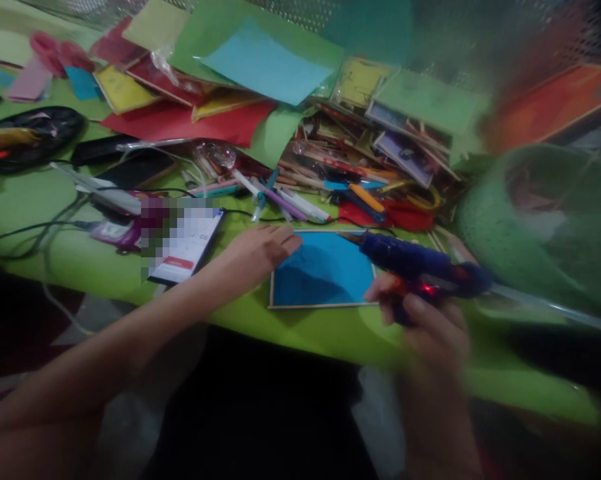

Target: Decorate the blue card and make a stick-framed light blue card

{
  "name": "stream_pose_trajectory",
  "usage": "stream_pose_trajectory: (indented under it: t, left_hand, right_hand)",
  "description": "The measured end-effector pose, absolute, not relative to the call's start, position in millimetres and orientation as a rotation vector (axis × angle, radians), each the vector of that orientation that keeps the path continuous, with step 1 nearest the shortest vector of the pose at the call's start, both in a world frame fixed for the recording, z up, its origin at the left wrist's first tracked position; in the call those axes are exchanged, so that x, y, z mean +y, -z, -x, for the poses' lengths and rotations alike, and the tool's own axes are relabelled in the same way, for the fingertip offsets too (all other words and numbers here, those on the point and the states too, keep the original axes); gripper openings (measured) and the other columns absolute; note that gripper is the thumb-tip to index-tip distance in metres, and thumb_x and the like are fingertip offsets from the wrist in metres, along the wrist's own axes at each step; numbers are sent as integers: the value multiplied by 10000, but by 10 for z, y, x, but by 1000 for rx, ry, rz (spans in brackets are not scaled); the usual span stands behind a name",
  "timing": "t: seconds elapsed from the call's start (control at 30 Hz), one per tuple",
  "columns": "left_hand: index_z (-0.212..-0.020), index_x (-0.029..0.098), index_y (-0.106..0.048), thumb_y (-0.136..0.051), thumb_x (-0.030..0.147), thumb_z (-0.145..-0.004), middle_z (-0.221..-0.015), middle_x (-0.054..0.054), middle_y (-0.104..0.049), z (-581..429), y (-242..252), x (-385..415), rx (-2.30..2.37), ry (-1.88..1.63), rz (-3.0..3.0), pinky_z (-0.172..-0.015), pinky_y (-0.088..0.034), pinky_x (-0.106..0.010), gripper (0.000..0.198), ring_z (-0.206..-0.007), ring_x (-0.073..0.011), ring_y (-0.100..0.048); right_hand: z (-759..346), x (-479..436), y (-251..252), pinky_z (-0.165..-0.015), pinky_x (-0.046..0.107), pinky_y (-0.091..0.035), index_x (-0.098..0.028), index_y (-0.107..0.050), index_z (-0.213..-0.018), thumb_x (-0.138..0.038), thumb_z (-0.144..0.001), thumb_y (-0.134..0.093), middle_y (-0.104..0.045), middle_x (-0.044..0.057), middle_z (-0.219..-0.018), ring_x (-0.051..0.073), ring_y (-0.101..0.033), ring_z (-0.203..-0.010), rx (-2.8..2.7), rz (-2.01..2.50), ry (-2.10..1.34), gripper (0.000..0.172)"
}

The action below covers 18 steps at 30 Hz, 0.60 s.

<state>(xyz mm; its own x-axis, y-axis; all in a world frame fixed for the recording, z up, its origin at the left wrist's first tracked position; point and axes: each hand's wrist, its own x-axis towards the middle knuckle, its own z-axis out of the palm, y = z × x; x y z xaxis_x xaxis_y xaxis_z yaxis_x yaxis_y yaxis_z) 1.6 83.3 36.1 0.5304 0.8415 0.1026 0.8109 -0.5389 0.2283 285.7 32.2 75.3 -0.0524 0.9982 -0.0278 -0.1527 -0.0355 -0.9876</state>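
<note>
Four edges of a flat, rectangular bright-blue panel (325, 277) appeared to be lined with thin, pale, wood-like strips (325, 306), though the right side was partly covered, so that much of the framing looked done. The blue face inside the strips showed no added pieces, and whether any joint lacked glue was too blurred to tell. The panel lay flat on the green-covered bench (305, 331), between the two hands. The left hand (269, 255) was over the panel's far left corner, its fingers bent and close together; whether they pinched anything could not be told. The right hand (433, 320), just beyond the panel's right edge, was wrapped around the grip of a dark-blue glue gun (415, 260) with a red light glowing, its nozzle over the panel's far edge, contact unclear. A lit, black-edged phone (193, 250) lay left of the panel, slim white and purple pens (285, 203) beyond it, and a round green plastic tub (480, 207) to its right.
</note>
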Motion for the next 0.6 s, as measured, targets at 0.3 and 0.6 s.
stream_pose_trajectory:
  t: [0.3,0.6]
  left_hand:
    - [-1232,184,-685,-476,135,-1041,-1121,-98,-732,-36,-387,826,1414,-85,-2739,-859,-493,-363,287,-945,-237,-662]
    - [-1171,181,-717,-436,112,-1023,-1032,-100,-720,-73,-437,826,1395,-77,-2756,-852,-498,-374,325,-892,-237,-641]
  right_hand:
    - [-2845,304,-777,-567,333,-418,-232,-754,-817,-402,-905,-729,-751,54,-858,164,-525,-597,-1147,1117,-1334,193]
    - [-2865,301,-785,-563,344,-420,-231,-761,-803,-418,-897,-753,-768,63,-857,190,-563,-624,-1140,1127,-1322,209]
